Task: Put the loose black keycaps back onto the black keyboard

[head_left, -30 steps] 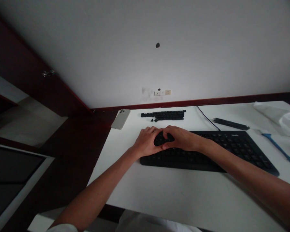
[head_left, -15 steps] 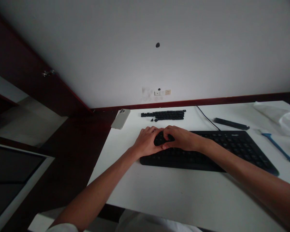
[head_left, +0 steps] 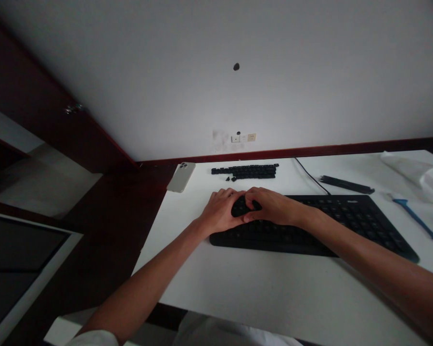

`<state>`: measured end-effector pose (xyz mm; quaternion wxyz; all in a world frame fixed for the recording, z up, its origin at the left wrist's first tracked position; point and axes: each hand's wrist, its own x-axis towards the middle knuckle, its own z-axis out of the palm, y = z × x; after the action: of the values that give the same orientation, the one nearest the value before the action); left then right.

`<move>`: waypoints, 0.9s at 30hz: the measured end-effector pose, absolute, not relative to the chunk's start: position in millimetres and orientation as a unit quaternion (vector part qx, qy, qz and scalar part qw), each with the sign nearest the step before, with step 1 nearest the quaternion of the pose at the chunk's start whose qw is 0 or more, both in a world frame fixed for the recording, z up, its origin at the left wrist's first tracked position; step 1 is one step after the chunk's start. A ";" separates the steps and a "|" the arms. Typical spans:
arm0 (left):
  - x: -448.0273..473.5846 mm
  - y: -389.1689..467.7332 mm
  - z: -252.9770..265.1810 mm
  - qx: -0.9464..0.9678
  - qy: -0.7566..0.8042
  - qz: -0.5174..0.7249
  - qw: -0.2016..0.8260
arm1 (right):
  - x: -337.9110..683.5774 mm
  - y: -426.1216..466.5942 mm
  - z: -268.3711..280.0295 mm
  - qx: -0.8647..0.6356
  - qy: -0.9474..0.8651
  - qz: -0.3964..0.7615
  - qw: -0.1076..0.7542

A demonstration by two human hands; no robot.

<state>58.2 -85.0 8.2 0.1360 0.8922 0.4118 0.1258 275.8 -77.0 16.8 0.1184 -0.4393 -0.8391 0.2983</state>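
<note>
A black keyboard [head_left: 361, 216] lies on the white table, partly covered by my hands and right forearm. Over its left end rests my left hand [head_left: 222, 209], fingers bent round the back edge and thumb stretched across the keys. Close against it is my right hand [head_left: 270, 206], with its index finger curled down and its thumb tip by the left thumb. Whatever those right fingertips hold or press on the keys is hidden. Behind the keyboard, loose black keycaps [head_left: 254, 171] sit in rows, with a few small ones [head_left: 233, 179] just in front.
A white phone [head_left: 181, 177] lies at the table's back left corner. On the right are a dark strip-shaped piece [head_left: 346, 184], a blue-handled brush [head_left: 418, 221] and a crumpled white cloth or bag [head_left: 429, 175]. The keyboard cable [head_left: 312, 177] runs to the table's back edge.
Almost nothing differs. The whole view has shifted very slightly, while both hands keep their places on the keyboard.
</note>
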 end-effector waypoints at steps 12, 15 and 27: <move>59.2 -85.7 12.1 0.892 0.416 0.112 0.136 | 277.0 -74.2 11.3 -0.420 -0.852 0.288 0.118; 59.4 -85.7 11.7 0.892 0.418 0.110 0.135 | 276.0 -75.0 13.8 -0.424 -0.851 0.289 0.114; 58.7 -86.5 7.0 0.892 0.417 0.115 0.129 | 273.3 -81.7 20.7 -0.426 -0.861 0.260 0.100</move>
<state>58.7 -86.5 7.0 0.1293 0.8924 0.4167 0.1147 273.3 -81.7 20.7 0.0997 -0.4262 -0.8606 0.2603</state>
